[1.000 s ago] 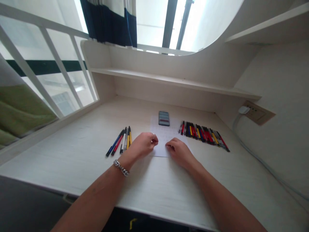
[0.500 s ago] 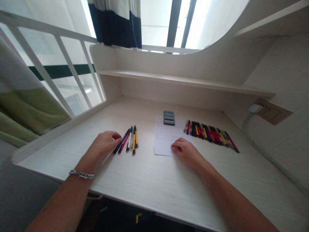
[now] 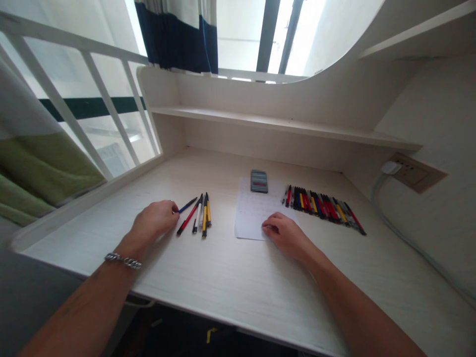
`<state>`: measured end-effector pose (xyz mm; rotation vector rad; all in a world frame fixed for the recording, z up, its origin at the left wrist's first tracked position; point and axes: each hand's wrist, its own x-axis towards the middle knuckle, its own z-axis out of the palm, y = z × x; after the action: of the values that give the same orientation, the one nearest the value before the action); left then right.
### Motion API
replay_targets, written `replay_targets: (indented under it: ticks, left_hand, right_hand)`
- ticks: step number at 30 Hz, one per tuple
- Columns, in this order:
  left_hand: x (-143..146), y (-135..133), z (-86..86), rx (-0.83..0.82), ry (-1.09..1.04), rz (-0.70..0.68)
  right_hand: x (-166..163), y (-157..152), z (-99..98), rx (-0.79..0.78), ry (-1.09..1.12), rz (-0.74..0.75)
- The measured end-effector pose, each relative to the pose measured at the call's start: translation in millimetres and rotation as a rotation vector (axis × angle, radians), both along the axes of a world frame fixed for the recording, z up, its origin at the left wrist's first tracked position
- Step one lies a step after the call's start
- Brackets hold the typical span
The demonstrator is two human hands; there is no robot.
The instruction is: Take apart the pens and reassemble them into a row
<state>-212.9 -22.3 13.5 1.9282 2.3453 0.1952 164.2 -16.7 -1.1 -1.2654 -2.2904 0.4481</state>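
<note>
A chunky silver-toned chain bracelet [image 3: 131,263] with thick links circles the left wrist, and a tiny ring [image 3: 172,201] glints on the left hand [image 3: 158,216]; left forearm [image 3: 87,295] and right forearm [image 3: 351,300] are sleeveless.

Left grip [image 3: 156,218] pinched, left forearm [image 3: 89,300] outstretched; right grip [image 3: 283,232] curled, right forearm [image 3: 351,300] slanting inward.

The slim blue pen [image 3: 187,206], dark at its far tip, slants away to the right from the grasp of the left fingers [image 3: 173,210]. The white paper [image 3: 250,220], faintly marked, lies flat beneath the right fingers [image 3: 274,222].
</note>
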Motion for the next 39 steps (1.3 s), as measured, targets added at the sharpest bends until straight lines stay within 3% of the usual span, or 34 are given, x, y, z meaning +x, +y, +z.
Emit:
replay_targets:
  ticks: [6,9,15,19,23,29,39]
  left_hand:
    - [-3,5,6.1,0.045,0.018,0.063]
    - [13,10,13.7,0.120,0.008,-0.008]
    - [95,22,22.8,0.227,-0.090,-0.376]
    - [152,28,14.4,0.200,-0.135,-0.541]
    - [187,30,-0.4,0.173,-0.114,-0.622]
    - [193,32,-14.3,0.189,-0.136,-0.656]
    - [167,32,-11.5,0.129,-0.292,-0.603]
  right_hand:
    - [0,0,-1.0,0.011,0.016,0.003]
    - [1,1,-0.8,0.023,0.034,0.004]
    - [14,9,5.8,0.093,0.077,-0.147]
    - [29,16,8.2,0.127,0.103,-0.281]
    - [39,21,5.4,0.092,0.104,-0.345]
    - [39,24,-0.1,0.071,0.100,-0.327]
    - [31,24,-5.4,0.074,-0.020,-0.257]
